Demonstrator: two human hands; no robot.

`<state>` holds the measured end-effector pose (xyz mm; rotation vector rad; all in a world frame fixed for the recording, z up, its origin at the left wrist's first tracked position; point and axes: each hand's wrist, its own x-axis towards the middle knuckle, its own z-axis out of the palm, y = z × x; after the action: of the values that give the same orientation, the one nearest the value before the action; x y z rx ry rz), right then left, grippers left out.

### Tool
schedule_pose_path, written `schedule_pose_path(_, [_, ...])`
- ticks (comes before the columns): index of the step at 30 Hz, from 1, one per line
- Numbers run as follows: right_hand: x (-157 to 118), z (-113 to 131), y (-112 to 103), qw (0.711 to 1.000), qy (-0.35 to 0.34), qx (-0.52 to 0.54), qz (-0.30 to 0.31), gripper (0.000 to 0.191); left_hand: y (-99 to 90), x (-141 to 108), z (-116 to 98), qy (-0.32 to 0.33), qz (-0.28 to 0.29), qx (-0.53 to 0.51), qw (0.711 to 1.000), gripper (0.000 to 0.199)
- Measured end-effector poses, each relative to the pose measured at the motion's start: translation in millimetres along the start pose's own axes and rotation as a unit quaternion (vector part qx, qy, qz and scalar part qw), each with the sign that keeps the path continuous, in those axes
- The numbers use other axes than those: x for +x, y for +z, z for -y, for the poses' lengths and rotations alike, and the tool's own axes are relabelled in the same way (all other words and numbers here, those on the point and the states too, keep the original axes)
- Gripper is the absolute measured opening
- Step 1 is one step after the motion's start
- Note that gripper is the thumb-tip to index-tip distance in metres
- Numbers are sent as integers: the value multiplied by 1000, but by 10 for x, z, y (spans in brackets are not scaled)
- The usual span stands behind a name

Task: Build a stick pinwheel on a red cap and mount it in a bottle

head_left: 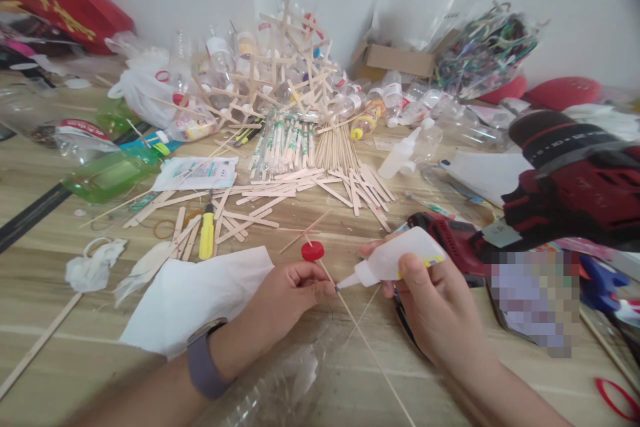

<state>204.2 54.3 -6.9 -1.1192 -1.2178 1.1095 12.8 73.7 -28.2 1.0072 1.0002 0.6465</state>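
Observation:
My left hand pinches a thin wooden skewer that slants down toward the lower right. A red bottle cap sits on the skewer near its upper end, just above my fingers. My right hand is closed around a white squeeze glue bottle, tilted so that its narrow nozzle meets the skewer beside my left fingertips. A small dark spot shows at that meeting point; what it is I cannot tell. Below my hands lies a clear plastic bottle, partly hidden by my left arm.
A red cordless drill stands close on the right. Loose craft sticks, a yellow-handled screwdriver and white paper lie ahead and left. Farther back are bundled skewers, many plastic bottles and a green bottle.

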Motion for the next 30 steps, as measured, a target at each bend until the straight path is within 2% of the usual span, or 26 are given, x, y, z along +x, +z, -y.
schedule_pose_path(12, [-12, 3, 64, 999, 32, 28, -31, 24, -19, 2, 53, 12, -8, -30, 999, 14])
schedule_pose_path(21, [-23, 31, 142, 993, 60, 65, -75, 31, 9, -24, -20, 10, -31, -46, 998, 12])
schedule_pose_path(30, [-54, 32, 151, 993, 69, 53, -77, 33, 11, -33, -23, 9, -49, -78, 996, 15])
